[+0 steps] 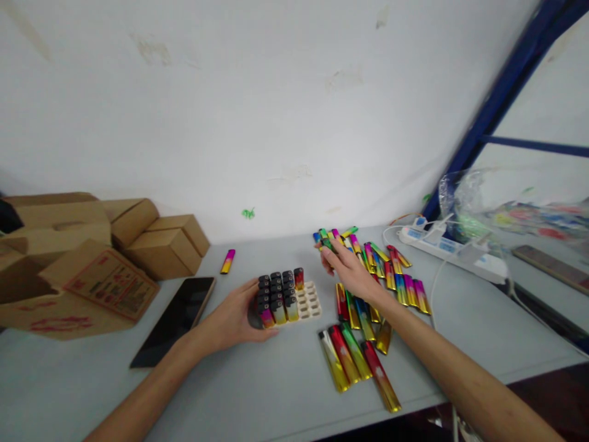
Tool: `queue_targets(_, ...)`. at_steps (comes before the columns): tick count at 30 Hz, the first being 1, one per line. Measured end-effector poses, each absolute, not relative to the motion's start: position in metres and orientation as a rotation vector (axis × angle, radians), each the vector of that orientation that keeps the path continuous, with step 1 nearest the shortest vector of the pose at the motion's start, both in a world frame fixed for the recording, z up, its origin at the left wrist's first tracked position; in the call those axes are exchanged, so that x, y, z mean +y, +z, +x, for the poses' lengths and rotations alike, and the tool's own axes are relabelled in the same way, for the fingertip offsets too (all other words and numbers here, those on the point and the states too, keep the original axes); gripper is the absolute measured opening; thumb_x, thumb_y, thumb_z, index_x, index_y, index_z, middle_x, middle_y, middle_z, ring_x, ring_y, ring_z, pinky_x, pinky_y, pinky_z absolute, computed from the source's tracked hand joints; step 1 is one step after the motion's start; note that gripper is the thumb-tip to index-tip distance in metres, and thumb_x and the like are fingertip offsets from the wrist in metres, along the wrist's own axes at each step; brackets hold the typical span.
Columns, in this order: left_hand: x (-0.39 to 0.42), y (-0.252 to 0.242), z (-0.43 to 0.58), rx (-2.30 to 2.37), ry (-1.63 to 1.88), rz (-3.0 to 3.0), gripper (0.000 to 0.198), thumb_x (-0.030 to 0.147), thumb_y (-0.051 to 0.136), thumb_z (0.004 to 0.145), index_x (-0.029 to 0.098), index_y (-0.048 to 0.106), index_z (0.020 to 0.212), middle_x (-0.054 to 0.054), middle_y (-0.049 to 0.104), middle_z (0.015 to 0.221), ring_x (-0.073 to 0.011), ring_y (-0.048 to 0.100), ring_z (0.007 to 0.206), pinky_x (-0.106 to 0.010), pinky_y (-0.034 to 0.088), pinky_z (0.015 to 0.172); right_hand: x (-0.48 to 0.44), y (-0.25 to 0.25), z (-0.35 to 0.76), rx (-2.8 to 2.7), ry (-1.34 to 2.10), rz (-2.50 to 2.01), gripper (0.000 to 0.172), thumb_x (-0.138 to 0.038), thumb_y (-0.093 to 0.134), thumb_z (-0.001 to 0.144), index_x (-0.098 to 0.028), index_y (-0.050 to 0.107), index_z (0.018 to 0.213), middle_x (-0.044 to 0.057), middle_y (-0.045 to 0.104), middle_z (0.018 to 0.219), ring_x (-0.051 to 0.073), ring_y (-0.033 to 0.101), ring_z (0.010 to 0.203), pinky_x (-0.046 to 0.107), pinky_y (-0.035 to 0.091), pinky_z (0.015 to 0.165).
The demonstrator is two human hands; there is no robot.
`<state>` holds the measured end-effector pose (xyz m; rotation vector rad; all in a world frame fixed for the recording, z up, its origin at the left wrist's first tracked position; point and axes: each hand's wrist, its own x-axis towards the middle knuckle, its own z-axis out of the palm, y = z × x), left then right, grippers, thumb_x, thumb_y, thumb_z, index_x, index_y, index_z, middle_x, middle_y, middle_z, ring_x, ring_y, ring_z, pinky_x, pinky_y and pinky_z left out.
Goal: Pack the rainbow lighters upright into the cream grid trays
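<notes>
A cream slotted tray (pixel 310 302) stands on the table, its left part filled with upright black-topped lighters (pixel 278 301). The right-hand columns are mostly bare slots, apart from one red lighter (pixel 299 279) at the back. My left hand (pixel 234 316) is closed around the tray's left end, thumb along the front and fingers behind. Over the far edge of a loose heap of shiny coloured lighters (pixel 389 273), my right hand (pixel 345 264) has its fingers closed on a green lighter (pixel 326 244), partly hidden by them. Several larger lighters (pixel 352 356) lie in front of the heap.
A black phone (pixel 177 319) and open cardboard boxes (pixel 96 264) are at the left. One pink-and-yellow lighter (pixel 227 261) lies alone near the wall. To the right are a white power strip (pixel 453 252) with cables, another phone (pixel 552 267) and a clear plastic bag (pixel 529 209).
</notes>
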<state>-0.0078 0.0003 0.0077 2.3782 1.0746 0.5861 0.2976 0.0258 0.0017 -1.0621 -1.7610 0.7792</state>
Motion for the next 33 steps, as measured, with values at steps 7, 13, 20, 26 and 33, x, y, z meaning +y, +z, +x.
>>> queue_targets(7, 0.0, 0.008, -0.01, 1.07, 0.547, 2.368, 0.06, 0.039, 0.089, 0.073, 0.018, 0.068, 0.125, -0.011, 0.072, 0.128, -0.0333, 0.07, 0.119, -0.047, 0.056, 0.111, 0.016, 0.014, 0.296, -1.84, 0.923, -0.891, 0.03, -0.043, 0.059, 0.106, -0.024, 0.076, 0.122, 0.008, 0.069, 0.107, 0.021, 0.067, 0.102, 0.039, 0.063, 0.088)
queue_targets(13, 0.001, 0.01, -0.009, 1.061, 0.564, 2.352, 0.063, 0.039, 0.09, 0.071, 0.02, 0.068, 0.127, -0.01, 0.072, 0.127, -0.0312, 0.07, 0.118, -0.046, 0.058, 0.108, 0.012, 0.01, 0.29, -1.784, 0.999, -0.891, 0.026, -0.041, 0.081, 0.091, -0.022, 0.077, 0.108, 0.005, 0.077, 0.098, 0.018, 0.071, 0.084, 0.035, 0.062, 0.079)
queue_targets(20, 0.001, 0.01, -0.008, 1.077, 0.565, 2.348, 0.065, 0.039, 0.091, 0.069, 0.018, 0.068, 0.127, -0.012, 0.073, 0.126, -0.0332, 0.07, 0.117, -0.046, 0.058, 0.107, 0.009, 0.001, 0.285, -1.82, 0.81, -0.828, 0.032, -0.042, 0.083, 0.09, -0.02, 0.071, 0.109, 0.003, 0.077, 0.088, 0.018, 0.075, 0.08, 0.033, 0.066, 0.081)
queue_targets(26, 0.0, 0.01, -0.009, 1.069, 0.563, 2.353, 0.065, 0.038, 0.089, 0.071, 0.019, 0.066, 0.129, -0.011, 0.072, 0.131, -0.032, 0.069, 0.121, -0.045, 0.056, 0.11, 0.004, 0.011, 0.286, -2.015, 0.633, -0.888, 0.025, -0.039, 0.076, 0.096, -0.022, 0.073, 0.114, 0.006, 0.079, 0.1, 0.02, 0.075, 0.086, 0.039, 0.063, 0.089)
queue_targets(33, 0.0, 0.01, -0.007, 1.086, 0.568, 2.356, 0.064, 0.036, 0.089, 0.071, 0.019, 0.066, 0.128, -0.011, 0.072, 0.13, -0.0311, 0.07, 0.119, -0.045, 0.057, 0.109, 0.001, 0.001, 0.275, -2.014, 0.662, -1.009, 0.02, -0.029, 0.079, 0.093, -0.022, 0.065, 0.106, 0.005, 0.075, 0.099, 0.019, 0.072, 0.083, 0.033, 0.059, 0.078)
